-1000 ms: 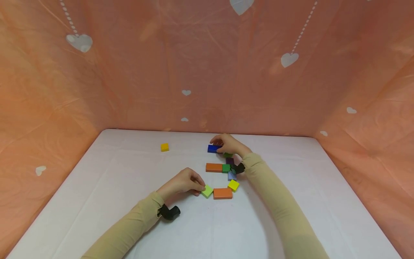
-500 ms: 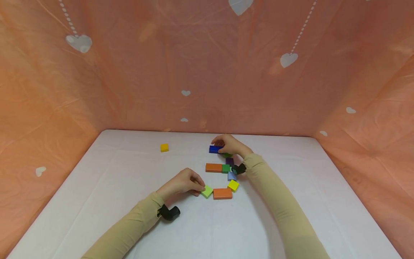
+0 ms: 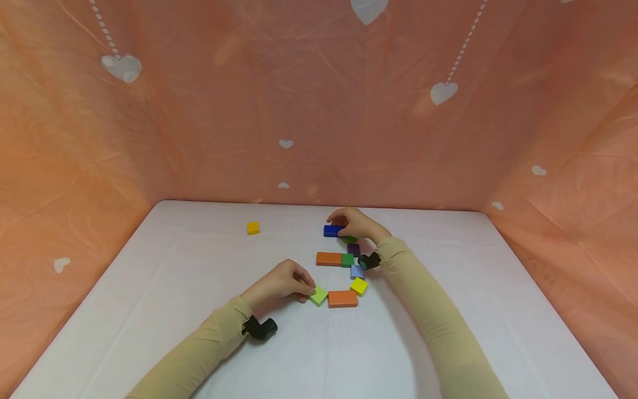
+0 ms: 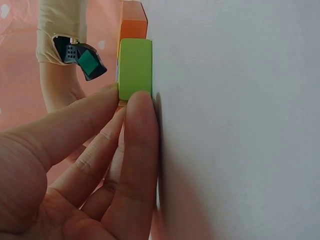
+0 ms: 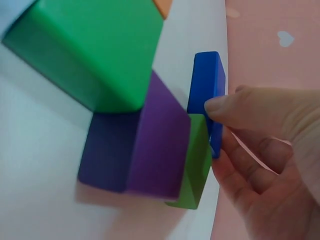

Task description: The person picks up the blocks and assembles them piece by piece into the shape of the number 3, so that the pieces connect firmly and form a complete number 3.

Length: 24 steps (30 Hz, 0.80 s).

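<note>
My left hand [image 3: 281, 284] pinches a light green block [image 3: 319, 296] between thumb and fingertips; in the left wrist view the green block [image 4: 135, 70] stands in line with an orange one [image 4: 134, 19]. At the far side, my right hand [image 3: 358, 224] holds a blue block [image 3: 333, 231] with the thumb on its near face. In the right wrist view this blue block [image 5: 204, 82] meets a darker green block [image 5: 196, 165], which adjoins a purple block [image 5: 160, 142]. Below the purple come a green block [image 3: 348, 260], a pale blue block [image 3: 357, 271] and a yellow block [image 3: 359, 286].
An orange block [image 3: 329, 259] extends left from the green one. Another orange block [image 3: 342, 298] lies between the light green and yellow blocks. A separate yellow-orange block [image 3: 253, 228] sits at the far left. The white table [image 3: 199, 266] backs onto an orange curtain [image 3: 319, 111].
My right hand has slid the blue block slightly to the right, toward the darker green block. The left hand and the light green block stay in place.
</note>
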Tool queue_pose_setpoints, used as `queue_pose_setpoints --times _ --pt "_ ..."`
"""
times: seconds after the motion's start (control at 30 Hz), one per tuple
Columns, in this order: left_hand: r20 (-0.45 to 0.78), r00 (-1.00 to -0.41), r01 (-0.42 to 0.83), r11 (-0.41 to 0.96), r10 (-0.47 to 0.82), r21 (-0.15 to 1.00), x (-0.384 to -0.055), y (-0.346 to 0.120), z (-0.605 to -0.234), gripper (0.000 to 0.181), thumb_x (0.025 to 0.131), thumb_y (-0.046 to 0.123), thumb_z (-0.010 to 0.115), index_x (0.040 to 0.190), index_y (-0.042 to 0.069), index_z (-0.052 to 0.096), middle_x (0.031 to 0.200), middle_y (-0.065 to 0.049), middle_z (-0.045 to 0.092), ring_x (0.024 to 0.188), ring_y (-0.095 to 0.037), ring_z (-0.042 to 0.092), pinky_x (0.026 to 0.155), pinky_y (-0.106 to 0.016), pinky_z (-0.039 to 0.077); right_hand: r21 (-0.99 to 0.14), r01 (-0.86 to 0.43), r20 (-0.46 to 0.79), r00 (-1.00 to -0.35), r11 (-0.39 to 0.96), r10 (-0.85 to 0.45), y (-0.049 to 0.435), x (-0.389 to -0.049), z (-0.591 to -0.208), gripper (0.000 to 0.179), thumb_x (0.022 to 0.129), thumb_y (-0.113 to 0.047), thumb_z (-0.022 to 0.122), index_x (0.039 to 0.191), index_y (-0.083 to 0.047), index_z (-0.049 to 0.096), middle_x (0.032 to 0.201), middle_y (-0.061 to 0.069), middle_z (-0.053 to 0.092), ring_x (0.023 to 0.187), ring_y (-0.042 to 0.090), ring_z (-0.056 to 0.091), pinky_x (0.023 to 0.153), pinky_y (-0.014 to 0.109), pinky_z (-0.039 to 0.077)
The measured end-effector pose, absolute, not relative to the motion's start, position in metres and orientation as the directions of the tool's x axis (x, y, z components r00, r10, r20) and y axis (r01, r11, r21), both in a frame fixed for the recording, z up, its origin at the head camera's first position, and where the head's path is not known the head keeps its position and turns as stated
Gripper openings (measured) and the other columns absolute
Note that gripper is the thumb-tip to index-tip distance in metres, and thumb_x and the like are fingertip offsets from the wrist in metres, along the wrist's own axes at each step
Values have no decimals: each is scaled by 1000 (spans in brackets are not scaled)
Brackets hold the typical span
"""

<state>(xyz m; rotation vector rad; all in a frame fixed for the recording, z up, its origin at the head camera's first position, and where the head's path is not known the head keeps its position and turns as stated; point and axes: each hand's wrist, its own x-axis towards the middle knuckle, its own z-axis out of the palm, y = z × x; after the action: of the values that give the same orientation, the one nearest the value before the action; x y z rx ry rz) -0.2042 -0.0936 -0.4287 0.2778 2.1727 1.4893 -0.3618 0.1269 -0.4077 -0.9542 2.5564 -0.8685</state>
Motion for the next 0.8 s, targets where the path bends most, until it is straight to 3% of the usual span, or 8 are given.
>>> queue_pose_setpoints --times 0.8 --pt "-287 -860 -120 378 423 918 -206 -93 -432 10 83 2 72 91 -4 71 77 -9 67 62 -15 62 62 -30 56 -645 -477 -60 -747 597 -662 131 -362 -407 34 87 5 64 121 1 62 119 16 63 111 27 58 97 37 45"
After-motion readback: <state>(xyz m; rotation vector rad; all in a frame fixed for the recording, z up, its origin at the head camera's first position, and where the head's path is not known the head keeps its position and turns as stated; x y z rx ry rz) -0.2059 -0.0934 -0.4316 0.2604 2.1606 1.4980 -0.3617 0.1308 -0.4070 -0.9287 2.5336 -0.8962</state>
